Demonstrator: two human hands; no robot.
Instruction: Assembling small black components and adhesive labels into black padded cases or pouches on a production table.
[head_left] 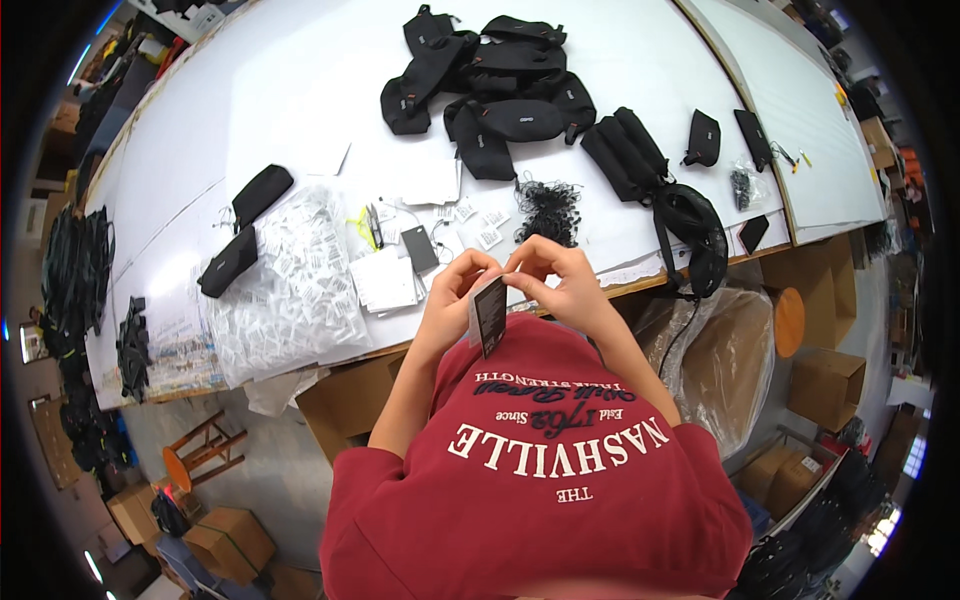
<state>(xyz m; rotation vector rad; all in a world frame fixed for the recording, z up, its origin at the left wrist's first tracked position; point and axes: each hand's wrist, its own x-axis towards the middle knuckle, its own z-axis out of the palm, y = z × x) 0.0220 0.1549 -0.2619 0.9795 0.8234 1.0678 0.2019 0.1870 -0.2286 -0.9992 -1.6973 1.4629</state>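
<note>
Close to my chest, a dark hang tag (491, 318) with a paler piece along its left side hangs between my hands. My left hand (458, 290) is closed round its upper left edge. The fingers of my right hand (556, 276) pinch at its top corner; whether a string is there is too small to tell. Beyond my right hand lies a tangled heap of black tag strings (548, 212). Past my left hand are a stack of white cards (386, 280), a dark tag (420, 248) and yellow-handled snips (370, 228).
A big clear bag of white labels (285, 290) lies on the white table (300, 100) at left, with black pouches (262, 195) beside it. Several black bags (520, 118) are piled at the far side. Cartons (228, 543) and a wooden stool (203, 455) stand on the floor.
</note>
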